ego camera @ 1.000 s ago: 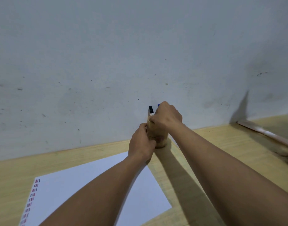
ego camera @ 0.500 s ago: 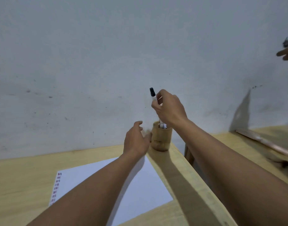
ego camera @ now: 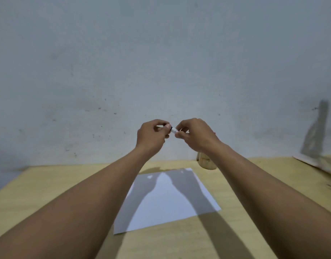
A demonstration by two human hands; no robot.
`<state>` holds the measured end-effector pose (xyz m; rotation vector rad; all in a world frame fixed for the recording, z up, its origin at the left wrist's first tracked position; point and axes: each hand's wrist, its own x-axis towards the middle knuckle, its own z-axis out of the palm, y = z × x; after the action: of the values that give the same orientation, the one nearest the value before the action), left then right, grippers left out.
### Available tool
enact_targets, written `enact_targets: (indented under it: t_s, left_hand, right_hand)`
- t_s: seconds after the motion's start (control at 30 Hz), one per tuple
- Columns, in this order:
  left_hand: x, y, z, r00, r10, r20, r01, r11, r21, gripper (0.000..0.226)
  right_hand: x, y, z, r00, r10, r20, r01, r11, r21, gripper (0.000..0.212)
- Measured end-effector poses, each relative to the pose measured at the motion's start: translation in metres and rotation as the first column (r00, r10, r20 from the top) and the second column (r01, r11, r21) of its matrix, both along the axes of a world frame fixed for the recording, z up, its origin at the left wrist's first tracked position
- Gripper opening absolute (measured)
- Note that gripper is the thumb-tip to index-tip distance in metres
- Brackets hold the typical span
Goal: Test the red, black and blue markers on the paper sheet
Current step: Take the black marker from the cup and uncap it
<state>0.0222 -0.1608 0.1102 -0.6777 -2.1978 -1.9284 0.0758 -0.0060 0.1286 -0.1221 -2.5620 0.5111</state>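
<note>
Both hands are raised in front of the wall, above the far end of the paper sheet [ego camera: 172,202]. Between them is a white marker with a black cap [ego camera: 173,130], held roughly level. My left hand [ego camera: 151,135] pinches the black cap end; my right hand [ego camera: 195,135] grips the white barrel. Only a short bit of the marker shows between the fingers. The wooden pen holder [ego camera: 206,162] stands on the table behind my right wrist, mostly hidden; its contents are out of sight.
The light wooden table [ego camera: 48,187] meets a pale wall at the back. A flat board or strip [ego camera: 314,162] lies at the far right with a tall shadow above it. Shadows of my arms fall across the paper.
My right hand lifted the black-capped marker out of the holder and brought it left and level. My left hand left the holder and took the cap end. The view shifted right.
</note>
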Motion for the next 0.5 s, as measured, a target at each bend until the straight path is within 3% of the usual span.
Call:
enact_targets:
  t_s: [0.1, 0.2, 0.27, 0.4, 0.5]
  left_hand:
    - [0.003, -0.015, 0.002, 0.999, -0.030, 0.042, 0.029, 0.999, 0.032, 0.009]
    - [0.003, -0.027, 0.004, 0.995, -0.036, 0.098, 0.026, 0.995, 0.099, 0.011]
    - [0.003, -0.033, 0.005, 0.990, -0.035, 0.135, 0.015, 0.989, 0.149, 0.011]
    - [0.003, -0.045, 0.004, 0.983, -0.033, 0.182, -0.005, 0.979, 0.205, 0.011]
    - [0.003, -0.056, -0.001, 0.975, -0.029, 0.220, -0.023, 0.973, 0.230, 0.012]
  right_hand:
    - [0.004, -0.017, 0.000, 1.000, 0.005, -0.009, -0.005, 1.000, 0.004, 0.014]
    - [0.012, -0.034, 0.004, 0.996, -0.078, -0.045, 0.084, 0.987, 0.138, 0.022]
    - [0.014, -0.046, 0.005, 0.996, -0.090, -0.018, 0.092, 0.992, 0.092, 0.026]
    - [0.011, -0.067, -0.002, 0.999, -0.011, -0.031, 0.000, 0.943, -0.331, 0.029]
    - [0.007, -0.086, -0.012, 0.991, -0.040, -0.124, -0.054, 0.742, -0.669, 0.027]
